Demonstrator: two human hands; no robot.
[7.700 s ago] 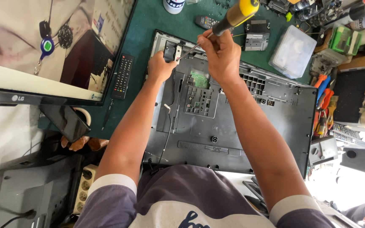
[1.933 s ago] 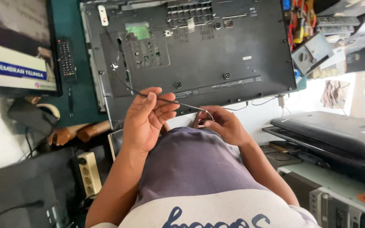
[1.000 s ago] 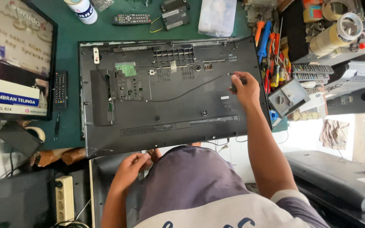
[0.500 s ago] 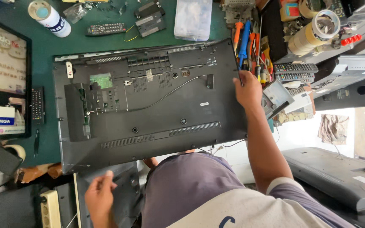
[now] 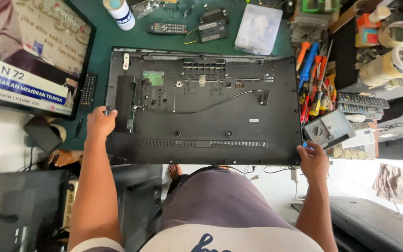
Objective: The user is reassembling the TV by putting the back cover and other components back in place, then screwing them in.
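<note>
A large black flat-screen television (image 5: 211, 121) lies face down on the green bench mat (image 5: 117, 39), its back panel up, with a green circuit board (image 5: 153, 77) exposed and a thin black cable (image 5: 211, 106) running across it. My left hand (image 5: 100, 123) grips the panel's left edge near the lower corner. My right hand (image 5: 312, 159) grips the lower right corner. Both arms reach out over my lap.
A switched-on television (image 5: 24, 56) stands at the left. Two remote controls (image 5: 166, 28) (image 5: 88, 89), a white bottle (image 5: 119, 12) and a clear plastic box (image 5: 259, 29) lie behind the panel. Screwdrivers (image 5: 311, 79), a multimeter (image 5: 327, 129), tape rolls (image 5: 397, 60) and more remotes crowd the right.
My left hand has risen from my lap to the panel's left edge. My right hand slid down the right edge to the lower corner. The view has shifted right.
</note>
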